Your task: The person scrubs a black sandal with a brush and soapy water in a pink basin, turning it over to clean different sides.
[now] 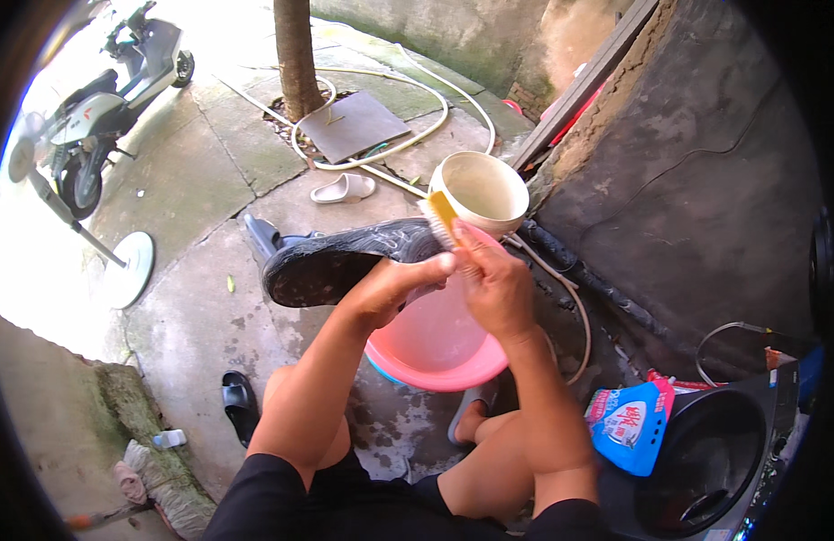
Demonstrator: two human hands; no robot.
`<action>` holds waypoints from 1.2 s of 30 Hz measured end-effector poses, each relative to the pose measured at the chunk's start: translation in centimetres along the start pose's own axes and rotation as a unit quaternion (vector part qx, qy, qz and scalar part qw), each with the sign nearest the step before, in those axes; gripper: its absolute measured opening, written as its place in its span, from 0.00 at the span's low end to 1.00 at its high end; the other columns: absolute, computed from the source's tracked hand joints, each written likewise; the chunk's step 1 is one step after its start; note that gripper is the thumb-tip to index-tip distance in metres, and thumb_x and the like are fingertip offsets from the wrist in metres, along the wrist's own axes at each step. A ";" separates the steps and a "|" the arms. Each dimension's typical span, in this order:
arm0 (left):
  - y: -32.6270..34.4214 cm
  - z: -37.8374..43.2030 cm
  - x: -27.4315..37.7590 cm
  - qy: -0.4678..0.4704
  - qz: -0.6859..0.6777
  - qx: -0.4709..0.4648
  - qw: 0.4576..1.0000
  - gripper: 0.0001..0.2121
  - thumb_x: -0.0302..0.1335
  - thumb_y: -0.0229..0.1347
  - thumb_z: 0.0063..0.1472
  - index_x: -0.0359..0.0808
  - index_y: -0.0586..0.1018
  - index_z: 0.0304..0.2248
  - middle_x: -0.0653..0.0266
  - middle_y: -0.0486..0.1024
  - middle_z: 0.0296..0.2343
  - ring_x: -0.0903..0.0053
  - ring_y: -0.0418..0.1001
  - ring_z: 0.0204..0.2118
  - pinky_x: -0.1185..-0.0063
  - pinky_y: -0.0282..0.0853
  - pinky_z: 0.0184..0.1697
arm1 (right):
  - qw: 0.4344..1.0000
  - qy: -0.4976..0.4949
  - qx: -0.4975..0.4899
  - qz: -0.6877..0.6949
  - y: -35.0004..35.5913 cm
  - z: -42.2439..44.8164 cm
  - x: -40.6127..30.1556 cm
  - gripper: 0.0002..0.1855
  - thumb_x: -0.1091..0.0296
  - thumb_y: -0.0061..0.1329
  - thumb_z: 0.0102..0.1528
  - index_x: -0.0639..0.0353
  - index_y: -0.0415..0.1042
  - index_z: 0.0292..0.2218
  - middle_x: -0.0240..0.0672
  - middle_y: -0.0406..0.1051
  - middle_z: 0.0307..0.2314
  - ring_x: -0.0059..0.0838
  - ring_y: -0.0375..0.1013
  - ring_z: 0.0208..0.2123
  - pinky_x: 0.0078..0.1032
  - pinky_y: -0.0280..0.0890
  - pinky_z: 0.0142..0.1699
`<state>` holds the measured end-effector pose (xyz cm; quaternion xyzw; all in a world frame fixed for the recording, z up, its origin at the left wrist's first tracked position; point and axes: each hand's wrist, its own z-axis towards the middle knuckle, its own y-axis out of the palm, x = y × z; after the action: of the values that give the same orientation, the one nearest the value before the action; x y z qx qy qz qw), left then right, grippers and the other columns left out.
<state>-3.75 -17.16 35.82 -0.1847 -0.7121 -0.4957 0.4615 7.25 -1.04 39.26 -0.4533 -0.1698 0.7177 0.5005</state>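
My left hand [396,284] grips a wet black shoe [329,264] by one end, its dark sole tilted towards me and whitish suds on its side. In my right hand [494,287] is a scrubbing brush [441,215] with a yellow back and pale bristles. The bristles are at the shoe's right end; whether they touch it I cannot tell. Beneath both hands stands a pink plastic basin [423,375] with cloudy water in it. Behind the brush is a cream-coloured bucket [481,193].
Beyond the shoe lie a pale slipper [342,189] and a looped hose [444,115] by a tree trunk [295,61]. A black slipper [239,406] rests at left. At right, a blue detergent bag [630,426] sits on a dark appliance [714,466]. A scooter [112,108] stands far left.
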 end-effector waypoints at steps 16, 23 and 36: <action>0.1 0.4 0.5 0.069 0.358 0.071 0.929 0.18 0.28 0.66 0.60 0.35 0.79 0.49 0.67 0.78 0.44 0.77 0.74 0.48 0.75 0.69 0.57 | 0.999 0.003 0.019 -0.036 0.3 -0.5 2.5 0.19 0.53 0.52 0.66 0.42 0.80 0.55 0.45 0.75 0.21 0.45 0.77 0.23 0.40 0.68 0.29; -2.3 1.3 -2.6 0.027 0.400 0.076 0.913 0.18 0.28 0.61 0.61 0.35 0.76 0.50 0.60 0.75 0.43 0.72 0.71 0.48 0.73 0.67 0.56 | 0.993 -0.054 0.030 0.099 2.3 -1.5 -0.9 0.21 0.57 0.55 0.64 0.44 0.78 0.57 0.43 0.76 0.22 0.45 0.75 0.23 0.41 0.69 0.30; -2.3 1.3 -1.7 0.061 0.427 0.076 0.899 0.25 0.37 0.61 0.65 0.32 0.73 0.56 0.53 0.75 0.49 0.66 0.72 0.55 0.68 0.64 0.61 | 0.999 -0.008 0.034 0.038 1.6 -2.0 2.5 0.23 0.51 0.52 0.66 0.46 0.77 0.58 0.43 0.73 0.18 0.44 0.75 0.20 0.40 0.70 0.28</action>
<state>-5.21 -16.67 33.07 -0.4048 -0.5710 -0.2060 0.6839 7.72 -0.01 35.87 -0.4365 -0.1322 0.7454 0.4862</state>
